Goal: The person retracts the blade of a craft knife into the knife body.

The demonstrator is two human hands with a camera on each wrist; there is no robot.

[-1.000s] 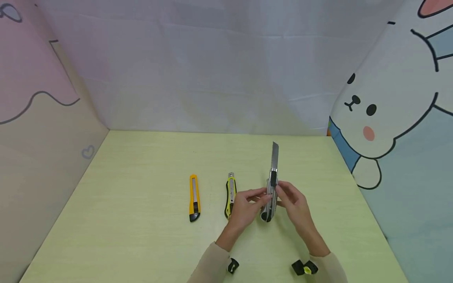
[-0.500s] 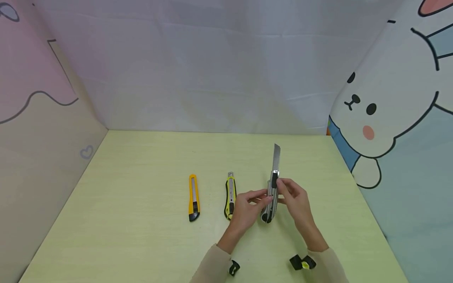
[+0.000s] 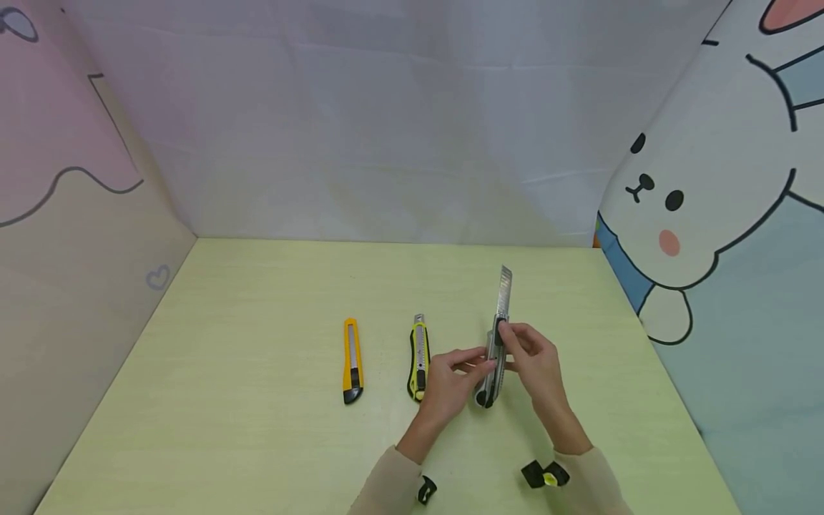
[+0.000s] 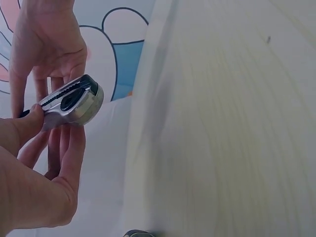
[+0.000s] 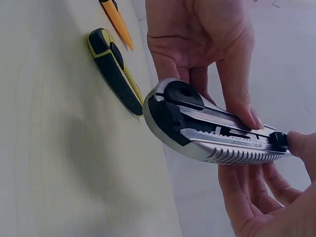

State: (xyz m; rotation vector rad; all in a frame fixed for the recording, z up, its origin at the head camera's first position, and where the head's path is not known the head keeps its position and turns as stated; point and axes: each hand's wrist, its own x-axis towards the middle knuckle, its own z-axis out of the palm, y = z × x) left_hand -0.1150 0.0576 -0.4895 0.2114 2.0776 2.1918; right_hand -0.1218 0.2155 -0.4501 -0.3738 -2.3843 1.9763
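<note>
Between both hands a silver box cutter (image 3: pixel 492 379) with black parts is held above the table, its long blade (image 3: pixel 504 293) out and pointing away from me. The left hand (image 3: pixel 449 383) pinches its body from the left, thumb on top and fingers beneath. On the other side the right hand (image 3: pixel 539 365) grips it, with the thumb pressed on the black slider (image 5: pixel 278 140) and fingers under the body. The left wrist view shows the cutter's rounded butt end (image 4: pixel 86 106). A yellow-green and black box cutter (image 3: pixel 419 354) lies beside the left hand.
Farther left on the pale wooden table (image 3: pixel 225 372) lies an orange box cutter (image 3: pixel 353 361) with a black end. A white cloth (image 3: pixel 386 143) hangs behind the table. Printed panels stand at the sides, the right one with a cartoon animal (image 3: pixel 708 214).
The right hand has shifted slightly up along the cutter, its thumb now over the slider. The cutter has moved a little towards me and right, its blade now catching light. The left hand keeps its pinch.
</note>
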